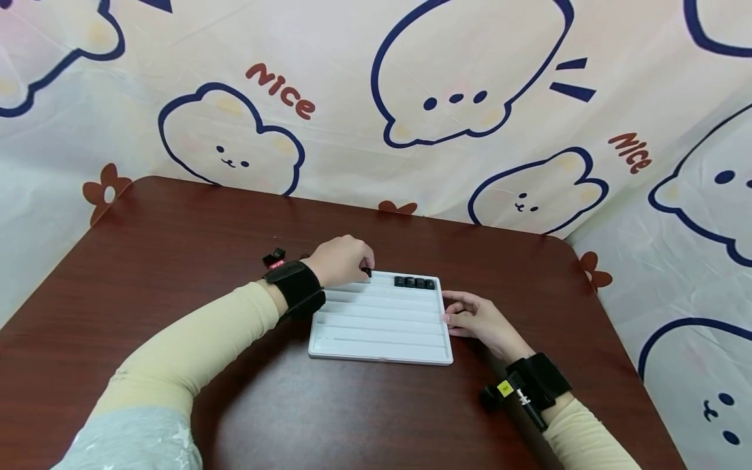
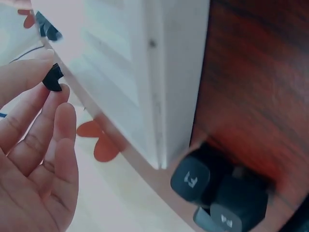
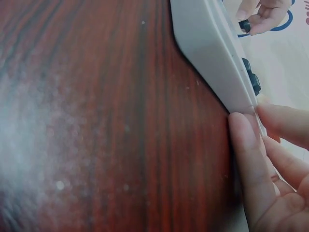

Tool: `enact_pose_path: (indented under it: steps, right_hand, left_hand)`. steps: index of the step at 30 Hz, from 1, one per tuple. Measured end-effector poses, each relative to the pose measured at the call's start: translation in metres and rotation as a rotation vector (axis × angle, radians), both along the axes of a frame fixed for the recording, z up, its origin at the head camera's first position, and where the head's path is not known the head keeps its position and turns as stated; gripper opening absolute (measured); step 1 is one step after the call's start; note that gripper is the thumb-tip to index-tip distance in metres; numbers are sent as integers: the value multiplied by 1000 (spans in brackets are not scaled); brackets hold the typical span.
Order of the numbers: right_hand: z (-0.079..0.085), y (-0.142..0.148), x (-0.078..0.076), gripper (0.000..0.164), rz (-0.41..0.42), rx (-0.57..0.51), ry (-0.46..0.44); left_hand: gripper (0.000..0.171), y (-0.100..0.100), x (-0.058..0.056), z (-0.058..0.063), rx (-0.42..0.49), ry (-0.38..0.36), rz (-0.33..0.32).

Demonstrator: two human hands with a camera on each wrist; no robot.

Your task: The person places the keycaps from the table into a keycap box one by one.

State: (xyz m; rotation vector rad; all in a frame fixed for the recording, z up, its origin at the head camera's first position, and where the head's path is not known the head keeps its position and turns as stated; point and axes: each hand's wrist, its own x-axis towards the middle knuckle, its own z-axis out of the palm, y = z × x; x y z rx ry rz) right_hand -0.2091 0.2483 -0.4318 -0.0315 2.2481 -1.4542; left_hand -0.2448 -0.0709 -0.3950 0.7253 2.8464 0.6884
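A small black keycap (image 2: 53, 78) is pinched between the thumb and fingertips of my left hand (image 1: 343, 260), over the far left part of a white ridged tray (image 1: 382, 329). The tray lies on the brown table. My right hand (image 1: 478, 323) touches the tray's right side, its thumb and a fairly straight index finger resting at the edge. In the right wrist view the thumb (image 3: 244, 133) presses close to the tray's corner. Several black keycaps (image 1: 414, 282) stand in a row in the tray's far right slot.
Loose black keycaps (image 2: 190, 179) with white lettering lie on the table left of the tray, near my left wrist strap (image 1: 296, 287). The brown tabletop (image 1: 352, 418) reaches a printed cloth (image 1: 346, 150) behind it. A device (image 1: 517, 391) sits on my right wrist.
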Motion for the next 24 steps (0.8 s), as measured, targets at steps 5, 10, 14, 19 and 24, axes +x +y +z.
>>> enact_pose_path:
  steps: [5,10,14,19,24]
  right_hand:
    - [-1,0,0,61,-7,1,0]
    - [-2,2,-1,60,-16,5,-6]
    - [-2,1,-1,61,-9,7,-1]
    - [-1,1,0,61,-2,3,4]
    - [0,2,0,61,0,-6,2]
  left_hand:
    - [11,6,0,-2,-20,3,-9]
    - [7,11,-1,-2,-27,6,-26]
    - [7,16,0,1,-30,9,-33]
    - [11,24,-1,1,-54,17,-58]
    - [13,32,-3,-2,-70,27,-76]
